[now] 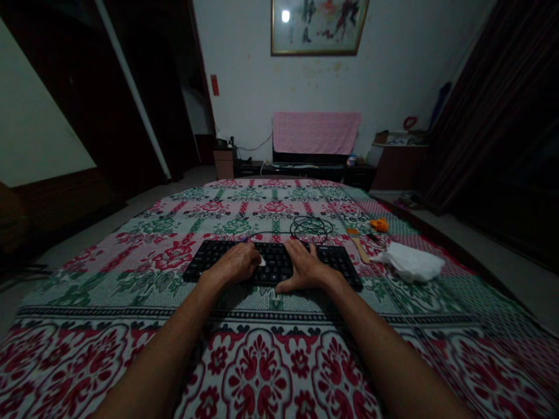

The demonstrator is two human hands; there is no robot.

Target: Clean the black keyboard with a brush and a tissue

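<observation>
A black keyboard (pixel 275 269) lies crosswise on the patterned cloth in front of me. My left hand (pixel 238 262) is closed over its left-middle keys. A small white piece (pixel 262 261), perhaps tissue or wipe, pokes out from its fingers; most of it is hidden. My right hand (pixel 304 266) rests on the right-middle part of the keyboard with fingers spread and the thumb along the near edge. The keyboard's black cable (pixel 311 228) lies in loose coils just behind it.
To the right lie a flat brush (pixel 358 247) with a wooden handle, an orange lump (pixel 379 224) and a crumpled white bag or tissue (pixel 413 263). A red, green and white cloth (pixel 257 372) covers the surface. A low cabinet (pixel 314 173) stands against the far wall.
</observation>
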